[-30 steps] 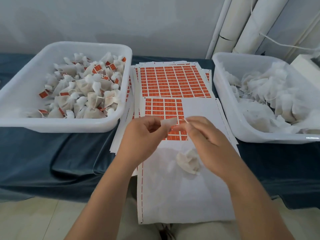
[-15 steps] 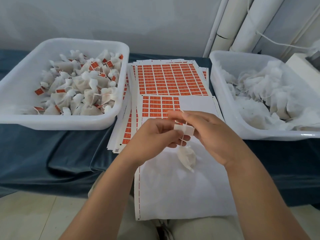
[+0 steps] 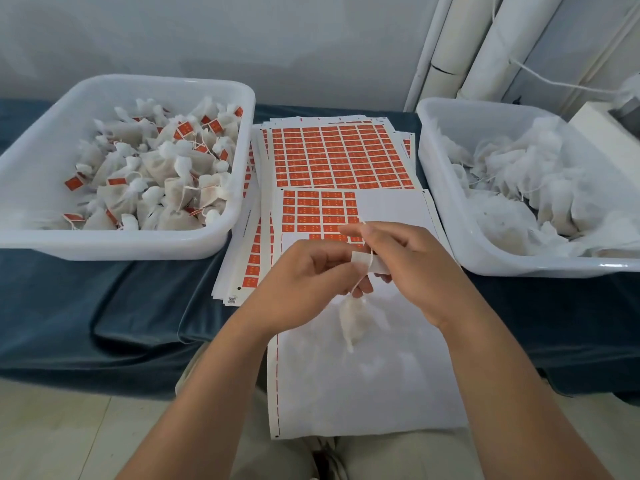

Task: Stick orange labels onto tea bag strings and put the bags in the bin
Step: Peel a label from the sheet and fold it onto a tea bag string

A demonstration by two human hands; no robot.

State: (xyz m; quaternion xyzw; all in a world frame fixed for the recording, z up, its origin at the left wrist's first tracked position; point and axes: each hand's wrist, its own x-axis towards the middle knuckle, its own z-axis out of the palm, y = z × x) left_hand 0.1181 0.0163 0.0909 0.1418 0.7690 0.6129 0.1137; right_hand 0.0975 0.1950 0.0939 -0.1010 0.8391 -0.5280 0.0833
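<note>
Misalignment could occur if bag [image 3: 350, 320], hanging just above sheet [image 3: 381, 386], swings while left hand [image 3: 311, 275] and right hand [image 3: 419, 271] each pinch label [image 3: 377, 266] with string [image 3: 355, 285] lying across it, dragging string off-centre.

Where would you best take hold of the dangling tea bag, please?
Pinch the tea bag at its gathered top, coming in from the near side. It hangs free on its string below the label, narrow end up, so the top is probably the firmest, slimmest part; the soft body below may just swing away.
</note>
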